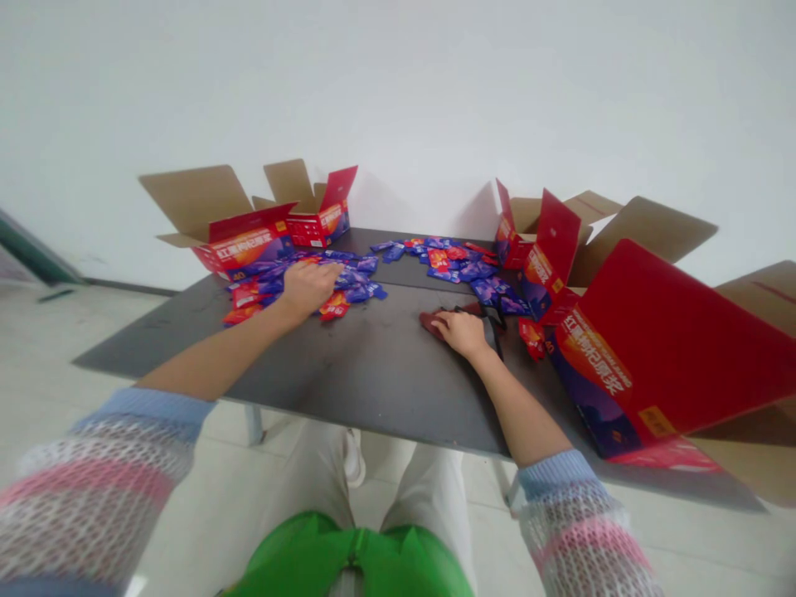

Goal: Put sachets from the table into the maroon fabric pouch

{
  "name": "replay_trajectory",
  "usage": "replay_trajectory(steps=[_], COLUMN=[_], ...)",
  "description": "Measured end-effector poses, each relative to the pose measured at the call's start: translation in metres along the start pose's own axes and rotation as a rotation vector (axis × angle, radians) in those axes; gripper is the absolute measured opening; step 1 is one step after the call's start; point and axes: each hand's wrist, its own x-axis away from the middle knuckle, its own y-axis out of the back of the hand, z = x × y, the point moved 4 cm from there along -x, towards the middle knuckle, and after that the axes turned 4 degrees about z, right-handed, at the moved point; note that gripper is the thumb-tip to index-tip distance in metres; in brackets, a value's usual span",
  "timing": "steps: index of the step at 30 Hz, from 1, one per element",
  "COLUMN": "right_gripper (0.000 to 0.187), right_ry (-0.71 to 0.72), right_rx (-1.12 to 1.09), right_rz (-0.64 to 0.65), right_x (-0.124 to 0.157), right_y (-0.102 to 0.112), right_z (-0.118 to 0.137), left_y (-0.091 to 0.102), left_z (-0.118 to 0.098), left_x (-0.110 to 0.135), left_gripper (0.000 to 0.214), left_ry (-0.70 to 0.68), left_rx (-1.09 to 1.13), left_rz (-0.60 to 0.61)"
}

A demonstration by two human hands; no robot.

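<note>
My left hand [309, 286] is over a pile of small purple and red sachets [364, 286] on the left half of the dark table. Its fingers are curled together, and whatever they may pinch is hidden behind the knuckles. Right of the table's middle, my right hand [461, 333] is closed on a flat, dark maroon, cloth-like piece [430, 319] lying on the tabletop. Black strap-like parts [494, 319] show beside it, by the wrist. Another loose group of sachets [457, 261] lies along the back, reaching toward the right-hand boxes.
Open red printed cartons stand at both ends of the grey table [373, 373]: a larger left one [249, 249], a smaller one behind [332, 220], and several on the right, the nearest a big carton [597, 381] with flaps spread wide. A white wall [398, 99] rises behind.
</note>
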Motion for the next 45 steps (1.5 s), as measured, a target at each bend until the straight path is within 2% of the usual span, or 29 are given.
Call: replay_trajectory(steps=[2, 5, 9, 13, 17, 22, 26, 31, 36, 39, 42, 45], right_gripper=[0.038, 0.036, 0.034, 0.033, 0.032, 0.033, 0.033, 0.031, 0.031, 0.031, 0.032, 0.032], right_ry=[0.009, 0.021, 0.042, 0.069, 0.090, 0.091, 0.095, 0.089, 0.054, 0.051, 0.059, 0.071], right_rx=[-0.004, -0.019, -0.025, -0.039, -0.045, -0.048, -0.080, -0.128, -0.149, -0.154, -0.161, -0.172], right_rz=[-0.014, -0.038, -0.077, -0.106, -0.113, -0.095, -0.081, -0.056, -0.067, -0.076, -0.083, -0.089], right_x=[0.000, 0.000, -0.002, -0.003, -0.003, -0.004, -0.004, -0.001, -0.005, -0.008, -0.011, -0.011], right_y=[0.000, -0.004, -0.009, -0.010, -0.010, -0.012, -0.013, -0.008, -0.007, -0.011, -0.014, -0.017], right_z=[0.000, -0.002, -0.004, -0.003, -0.002, -0.002, 0.000, 0.005, 0.017, 0.023, 0.026, 0.026], left_y=[0.000, -0.009, -0.034, -0.054, -0.062, -0.060, -0.048, -0.033, -0.038, -0.057, -0.086, -0.120], left_z=[0.030, 0.067, 0.103, 0.112, 0.112, 0.119, 0.118, 0.092, 0.036, -0.007, -0.053, -0.102], left_x=[-0.011, -0.019, -0.004, 0.024, 0.041, 0.041, 0.032, 0.008, -0.037, -0.078, -0.124, -0.166], left_gripper=[0.044, 0.046, 0.051, 0.048, 0.047, 0.043, 0.039, 0.039, 0.045, 0.046, 0.045, 0.042], left_ry=[0.116, 0.219, 0.327, 0.278, 0.257, 0.264, 0.217, 0.234, 0.301, 0.332, 0.363, 0.289], left_rx=[-0.021, -0.068, -0.135, -0.136, -0.139, -0.183, -0.194, -0.112, 0.022, 0.147, 0.269, 0.345], left_rz=[0.025, 0.073, 0.200, 0.285, 0.336, 0.393, 0.386, 0.273, 0.230, 0.254, 0.317, 0.377])
